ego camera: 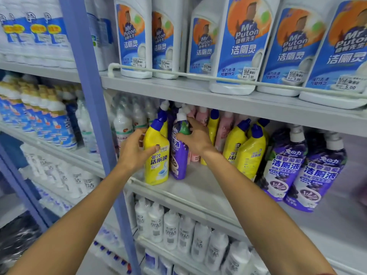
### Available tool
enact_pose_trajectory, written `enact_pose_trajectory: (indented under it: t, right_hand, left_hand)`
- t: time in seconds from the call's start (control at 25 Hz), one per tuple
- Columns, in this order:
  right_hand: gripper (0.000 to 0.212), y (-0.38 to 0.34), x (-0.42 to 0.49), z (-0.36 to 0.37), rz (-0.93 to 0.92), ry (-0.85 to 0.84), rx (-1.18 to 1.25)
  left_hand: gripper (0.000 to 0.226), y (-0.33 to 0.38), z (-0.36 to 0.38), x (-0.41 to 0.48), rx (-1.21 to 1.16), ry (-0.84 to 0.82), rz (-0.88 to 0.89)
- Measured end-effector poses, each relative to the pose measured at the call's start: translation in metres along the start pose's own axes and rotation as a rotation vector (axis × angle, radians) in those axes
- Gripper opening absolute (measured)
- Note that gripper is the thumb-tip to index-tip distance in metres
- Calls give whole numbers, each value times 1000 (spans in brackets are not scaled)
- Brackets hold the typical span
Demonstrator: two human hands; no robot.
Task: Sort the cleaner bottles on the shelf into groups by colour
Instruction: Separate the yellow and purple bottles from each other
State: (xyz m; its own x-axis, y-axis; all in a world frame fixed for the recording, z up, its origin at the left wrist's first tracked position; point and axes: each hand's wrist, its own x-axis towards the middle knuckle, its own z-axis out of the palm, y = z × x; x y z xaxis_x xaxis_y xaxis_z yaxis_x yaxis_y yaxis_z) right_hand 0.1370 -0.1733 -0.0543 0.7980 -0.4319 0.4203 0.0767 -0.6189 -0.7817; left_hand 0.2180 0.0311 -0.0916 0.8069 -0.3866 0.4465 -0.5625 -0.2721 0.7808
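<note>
On the middle shelf (198,187), my left hand (133,149) grips a yellow bottle (156,163) with a blue cap from its left side. Right beside it stands a purple bottle (178,155) with a white cap; my right hand (196,135) holds it around the neck and shoulder. Behind them are pink bottles (224,132) and more yellow bottles (248,149). Two purple bottles (297,167) stand at the front right of the same shelf.
White bottles with blue labels (242,46) fill the upper shelf behind a rail. Several white bottles (178,231) line the lower shelf. A blue upright post (95,116) divides this bay from the shelves of white bottles on the left.
</note>
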Motion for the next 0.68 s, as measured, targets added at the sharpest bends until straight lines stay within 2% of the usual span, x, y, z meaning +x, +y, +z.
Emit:
enact_pose_trajectory:
  t: [0.2,0.4,0.52,0.68]
  right_hand:
    - [50,3,-25,-25,40,29,-34]
    - [55,3,-49,-47,71,79,-44]
    - [51,4,-63,-63,108,100,-81]
    - [47,11,-86,-91,132,111,-2]
  left_hand:
    - [54,-4,-4,2,-34,-37,51]
    - [52,-5,-1,6,-68,-94,17]
    - [55,1,11,5,-46,-93,35]
    - [52,25,41,-1,-30,-143,60]
